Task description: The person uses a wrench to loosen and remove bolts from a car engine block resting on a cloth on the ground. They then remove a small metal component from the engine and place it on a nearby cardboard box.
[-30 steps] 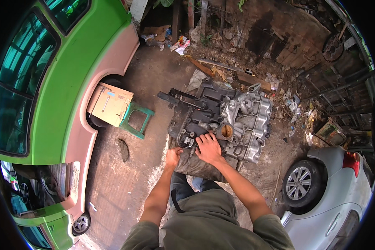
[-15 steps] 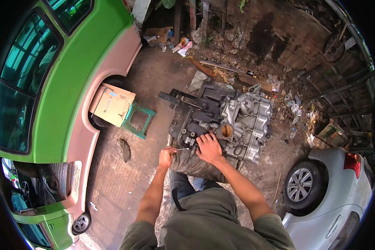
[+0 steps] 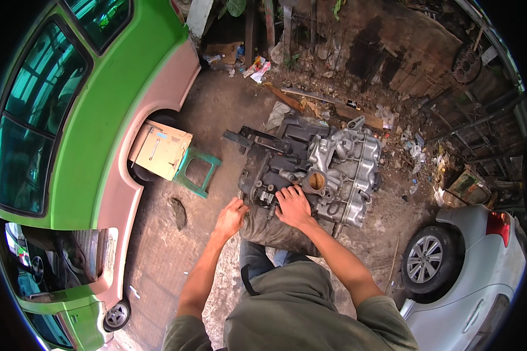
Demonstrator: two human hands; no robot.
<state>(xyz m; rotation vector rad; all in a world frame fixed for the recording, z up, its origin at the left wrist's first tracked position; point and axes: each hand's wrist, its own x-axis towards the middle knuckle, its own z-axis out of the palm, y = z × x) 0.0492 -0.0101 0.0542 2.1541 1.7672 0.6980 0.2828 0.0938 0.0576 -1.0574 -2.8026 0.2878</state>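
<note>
A dark, greasy engine (image 3: 345, 149) with silver metal castings lies in front of me. My left hand (image 3: 231, 216) is closed at the engine's near-left edge. Whatever its fingers hold is hidden from view. My right hand (image 3: 294, 206) lies on the near side of the engine, fingers apart, beside a round brownish throttle opening (image 3: 317, 182). Between the two hands sits a small metal fitting (image 3: 266, 196) with bolts. Dark, worn cloth-like material (image 3: 278, 230) covers the engine's near edge, close to my legs.
A green and pink van (image 3: 114, 117) stands on the left. Near its wheel arch, a cardboard box (image 3: 164, 149) with a wrench (image 3: 154, 149) on it sits by a green plastic stool (image 3: 200, 172). A silver car (image 3: 462, 263) is at lower right. Litter (image 3: 417, 153) lines the wall.
My left hand has shifted slightly left and turned; the thin metal tool that stuck out from it toward the fitting no longer shows. My right hand stays in place.
</note>
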